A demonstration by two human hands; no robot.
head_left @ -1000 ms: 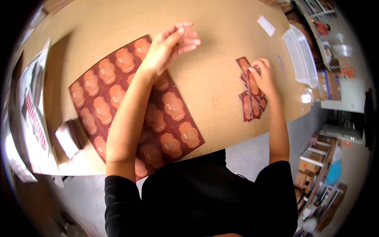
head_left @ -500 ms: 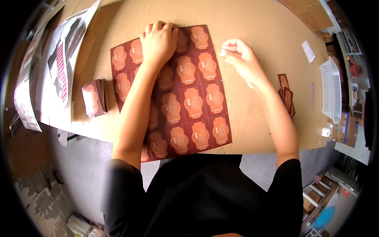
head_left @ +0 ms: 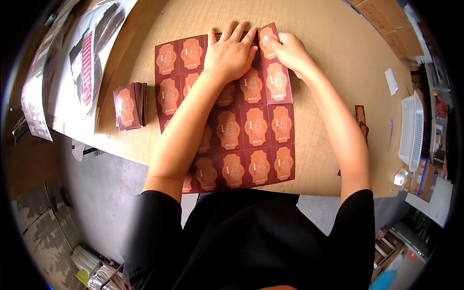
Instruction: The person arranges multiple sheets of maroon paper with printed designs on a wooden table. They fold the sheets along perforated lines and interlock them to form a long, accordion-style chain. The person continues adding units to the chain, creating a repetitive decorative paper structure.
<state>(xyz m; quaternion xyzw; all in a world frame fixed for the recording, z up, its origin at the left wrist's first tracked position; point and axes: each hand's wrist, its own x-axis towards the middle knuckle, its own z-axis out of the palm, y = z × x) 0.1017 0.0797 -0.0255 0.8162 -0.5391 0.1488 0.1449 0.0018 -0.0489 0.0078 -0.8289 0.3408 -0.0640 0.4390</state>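
Maroon-and-orange sheet of printed cards (head_left: 244,126) is lying in the middle of the frame, its lower edge reaching close to the near edge of the wooden table (head_left: 328,29). The left hand (head_left: 231,57) is pressing palm-down on the upper part of the sheet, its fingers spreading a little apart and pointing toward the top of the frame, the tips extending past the sheet's upper edge. The right hand (head_left: 288,52) is clamping the sheet's upper right corner, the thumb lying on the printed face. The upper two cards of the right column are slanting out of line with the rest.

At the left of the frame, a stack of cut cards (head_left: 130,106) is standing just beside the sheet, its sides looking uneven. In the upper left, large white printed boards (head_left: 96,58) are leaning over the table. At the right, a few loose cards (head_left: 360,115) are lying partly hidden by the right forearm. Farther right, a white slip of paper (head_left: 391,81), a thin purple strip (head_left: 390,134) and a white plastic basket (head_left: 411,130) are resting on the table. Cardboard boxes (head_left: 386,19) are filling the upper right.
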